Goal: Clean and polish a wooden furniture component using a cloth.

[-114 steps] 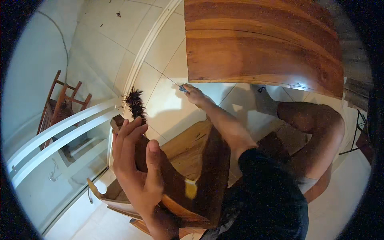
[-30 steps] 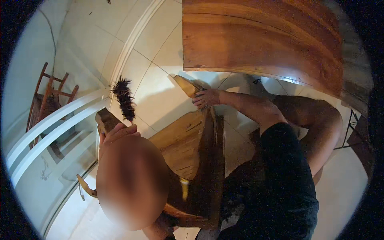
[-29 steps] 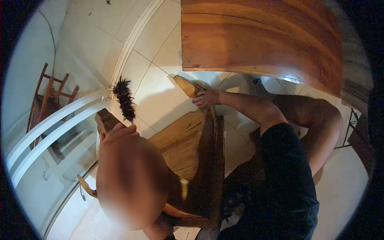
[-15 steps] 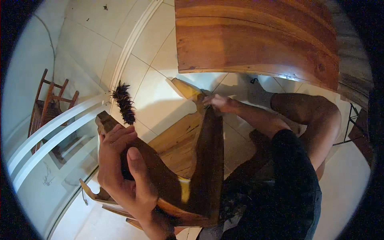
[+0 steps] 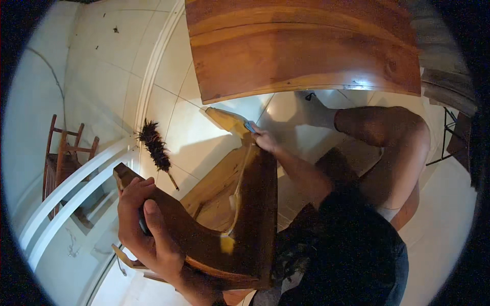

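A dark brown wooden piece of furniture (image 5: 252,204) leans tilted in front of me, with curved legs and a lighter inner panel. My left hand (image 5: 148,224) is closed around its left leg, just below the squared end (image 5: 122,173). The thumb lies across the near face. Toward the far end, my right hand (image 5: 266,140) pinches a small blue piece (image 5: 249,126), thin like folded cloth or paper. It presses this against the other leg (image 5: 224,118), whose yellowish tip catches the light. The fingers' undersides are hidden.
A glossy wooden tabletop (image 5: 306,51) stands beyond my right hand. On the tiled floor lies a dark feather duster (image 5: 154,145). White rails (image 5: 76,181) run along the left, with a small wooden chair (image 5: 66,158) behind them. My bent leg (image 5: 393,132) is at the right.
My right hand has moved out along the far leg toward its tip, and the blue piece now shows. The left hand keeps its grip. The whole view has shifted slightly.
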`<state>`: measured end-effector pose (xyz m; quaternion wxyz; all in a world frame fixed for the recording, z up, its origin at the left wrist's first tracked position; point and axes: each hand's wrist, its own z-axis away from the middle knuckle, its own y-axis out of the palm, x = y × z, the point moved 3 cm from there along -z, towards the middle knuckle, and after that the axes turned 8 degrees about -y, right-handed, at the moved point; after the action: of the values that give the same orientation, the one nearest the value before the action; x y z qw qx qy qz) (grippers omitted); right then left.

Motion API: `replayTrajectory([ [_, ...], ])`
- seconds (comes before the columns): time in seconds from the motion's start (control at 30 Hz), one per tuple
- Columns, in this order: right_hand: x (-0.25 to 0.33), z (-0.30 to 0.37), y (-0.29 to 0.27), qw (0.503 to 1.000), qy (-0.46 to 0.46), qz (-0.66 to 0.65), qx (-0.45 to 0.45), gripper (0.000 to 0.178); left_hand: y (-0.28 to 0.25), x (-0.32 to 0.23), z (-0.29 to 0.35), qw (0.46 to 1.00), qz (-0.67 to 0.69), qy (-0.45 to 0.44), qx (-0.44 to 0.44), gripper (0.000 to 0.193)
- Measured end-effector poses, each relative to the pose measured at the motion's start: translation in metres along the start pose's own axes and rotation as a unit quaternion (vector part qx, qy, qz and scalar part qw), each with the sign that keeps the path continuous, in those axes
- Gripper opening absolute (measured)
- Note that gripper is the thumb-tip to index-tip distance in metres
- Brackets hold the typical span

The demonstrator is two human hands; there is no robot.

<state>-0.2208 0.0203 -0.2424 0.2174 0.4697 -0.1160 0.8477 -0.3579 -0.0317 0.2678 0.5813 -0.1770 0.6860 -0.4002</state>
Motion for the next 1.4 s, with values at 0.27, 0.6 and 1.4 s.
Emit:
replayTrajectory([
  [0.27,0.014,-0.018,-0.003,0.966,-0.190,0.157,0.076,0.048,-0.004,-0.003,-0.003,0.997,-0.068,0.021,0.017,0.039],
  [0.6,-0.042,-0.104,0.059,0.360,-0.694,0.617,0.090,0.040,-0.003,-0.002,-0.003,1.000,-0.014,-0.024,0.006,0.039],
  [1.4,-0.048,-0.094,0.025,0.488,-0.646,0.526,0.259,0.044,-0.006,0.008,-0.001,1.000,0.026,-0.016,0.003,0.032],
])
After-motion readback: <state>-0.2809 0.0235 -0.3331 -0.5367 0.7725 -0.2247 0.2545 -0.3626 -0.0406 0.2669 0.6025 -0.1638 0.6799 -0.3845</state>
